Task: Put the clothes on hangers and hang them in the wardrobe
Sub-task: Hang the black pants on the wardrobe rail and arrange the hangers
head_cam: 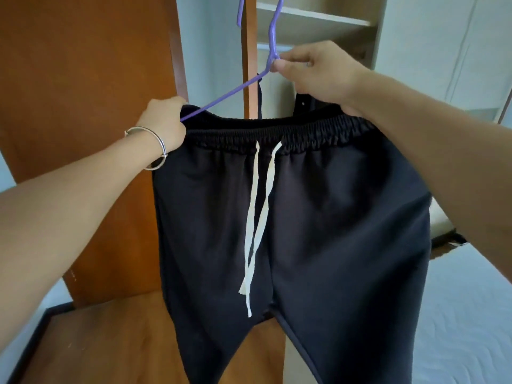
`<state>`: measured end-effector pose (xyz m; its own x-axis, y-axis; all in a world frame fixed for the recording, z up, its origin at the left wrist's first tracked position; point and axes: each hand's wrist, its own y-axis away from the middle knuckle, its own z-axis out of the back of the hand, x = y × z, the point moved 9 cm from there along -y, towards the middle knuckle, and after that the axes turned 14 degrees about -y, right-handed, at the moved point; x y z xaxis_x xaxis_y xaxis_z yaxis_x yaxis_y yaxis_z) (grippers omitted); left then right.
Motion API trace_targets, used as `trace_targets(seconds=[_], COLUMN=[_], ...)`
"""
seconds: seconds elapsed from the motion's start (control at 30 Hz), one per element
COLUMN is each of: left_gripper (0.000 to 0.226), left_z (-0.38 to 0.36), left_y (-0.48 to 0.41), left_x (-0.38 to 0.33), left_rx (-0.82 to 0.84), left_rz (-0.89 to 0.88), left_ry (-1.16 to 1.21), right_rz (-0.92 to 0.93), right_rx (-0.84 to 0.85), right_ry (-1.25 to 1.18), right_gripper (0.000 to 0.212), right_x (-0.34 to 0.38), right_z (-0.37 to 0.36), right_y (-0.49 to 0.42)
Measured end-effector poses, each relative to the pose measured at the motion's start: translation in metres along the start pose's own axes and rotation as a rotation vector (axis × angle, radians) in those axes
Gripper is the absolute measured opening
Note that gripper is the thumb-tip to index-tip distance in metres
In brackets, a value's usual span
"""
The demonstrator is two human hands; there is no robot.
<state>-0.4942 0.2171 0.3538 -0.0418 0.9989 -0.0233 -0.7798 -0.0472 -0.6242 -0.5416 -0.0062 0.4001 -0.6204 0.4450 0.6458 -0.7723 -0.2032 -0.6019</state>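
Note:
Black sweatpants (318, 217) with an elastic waistband and a white drawstring hang in front of me on a purple hanger (221, 99). My left hand (163, 123) grips the waistband's left corner where the hanger's left arm enters it. My right hand (318, 73) pinches the hanger at the base of its hook, above the waistband. The hanger's right arm is hidden behind my right hand and the pants. The hook rises out of the top of the view.
A brown wooden wardrobe door (91, 106) stands open at the left, with a wooden surface (110, 342) below. Pale wardrobe shelves (313, 16) show behind the hook. A white bed (465, 314) lies at the lower right.

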Motion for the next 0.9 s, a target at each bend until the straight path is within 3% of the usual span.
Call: trace_targets(seconds=[0.1, 0.27, 0.4, 0.57, 0.7, 0.8, 0.9], left_gripper=[0.044, 0.041, 0.033, 0.040, 0.046, 0.032, 0.030], left_z=[-0.019, -0.041, -0.055, -0.077, -0.112, -0.125, -0.139], left_y=[-0.034, -0.090, -0.116, -0.113, -0.116, -0.128, -0.137], left_x=[0.023, 0.059, 0.055, 0.011, -0.039, -0.059, -0.072], left_rx=[-0.031, -0.034, -0.115, -0.221, -0.059, 0.015, 0.082], left_rz=[0.007, 0.012, -0.004, -0.345, -0.648, -0.769, -0.862], left_ry=[-0.041, -0.054, 0.147, 0.067, 0.168, 0.309, 0.300], right_rz=[0.041, -0.051, -0.054, -0.085, -0.095, -0.102, -0.096], right_rx=[0.050, 0.217, 0.137, 0.031, -0.051, -0.132, -0.211], right_ry=[0.051, 0.071, 0.057, 0.031, 0.066, 0.184, 0.246], right_gripper=[0.032, 0.024, 0.022, 0.021, 0.022, 0.020, 0.017], right_x=[-0.020, -0.056, -0.074, -0.098, -0.097, -0.097, -0.097], right_z=[-0.014, -0.043, -0.057, -0.066, -0.076, -0.077, -0.067], right_y=[-0.031, -0.092, -0.134, -0.173, -0.192, -0.195, -0.188])
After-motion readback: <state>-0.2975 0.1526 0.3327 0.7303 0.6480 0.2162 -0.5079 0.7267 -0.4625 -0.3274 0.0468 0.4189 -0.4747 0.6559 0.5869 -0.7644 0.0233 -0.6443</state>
